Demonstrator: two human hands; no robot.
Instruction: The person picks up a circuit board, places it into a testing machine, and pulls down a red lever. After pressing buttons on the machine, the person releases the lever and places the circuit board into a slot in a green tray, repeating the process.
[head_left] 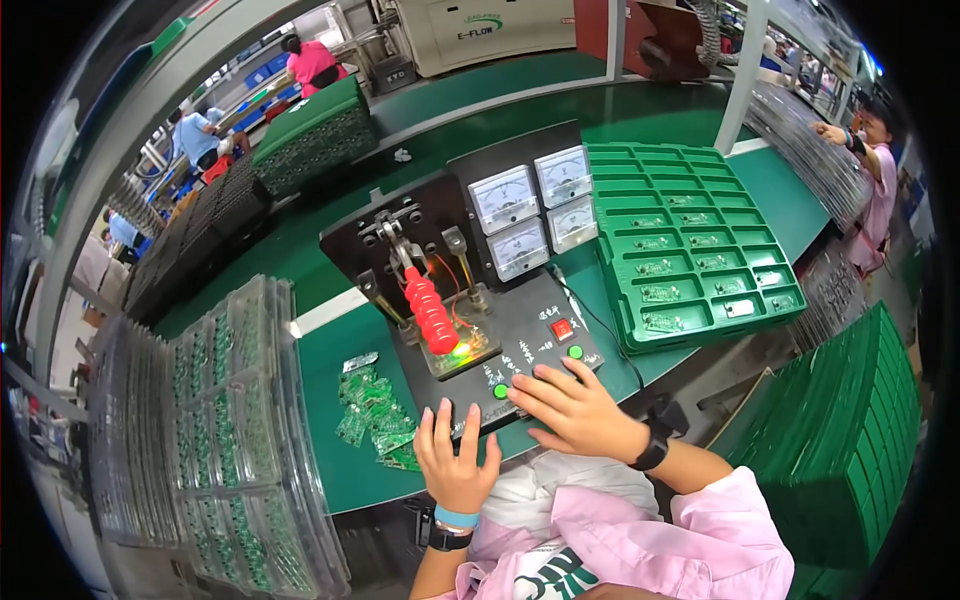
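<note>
A black test fixture (pixel 530 310) stands on the green bench before me. The red ribbed handle (pixel 428 310) of its toggle clamp points down toward me, and a yellow-green light glows beside its tip on a circuit board (pixel 482 342) partly hidden beneath. My left hand (pixel 457 467) lies with spread fingers at the fixture's front edge, holding nothing. Over the front panel my right hand (pixel 585 412) stretches its fingers between the left green button (pixel 501 392) and the right green button (pixel 575 352). Loose green circuit boards (pixel 372 405) lie in a pile left of the fixture.
Four-sided analog meters (pixel 504 200) stand behind the clamp. A green compartment tray (pixel 660 180) with several boards sits at right. Stacked clear trays (pixel 240 400) of boards rise at left, stacked green trays (pixel 840 440) at far right. A co-worker (pixel 875 180) handles trays beyond.
</note>
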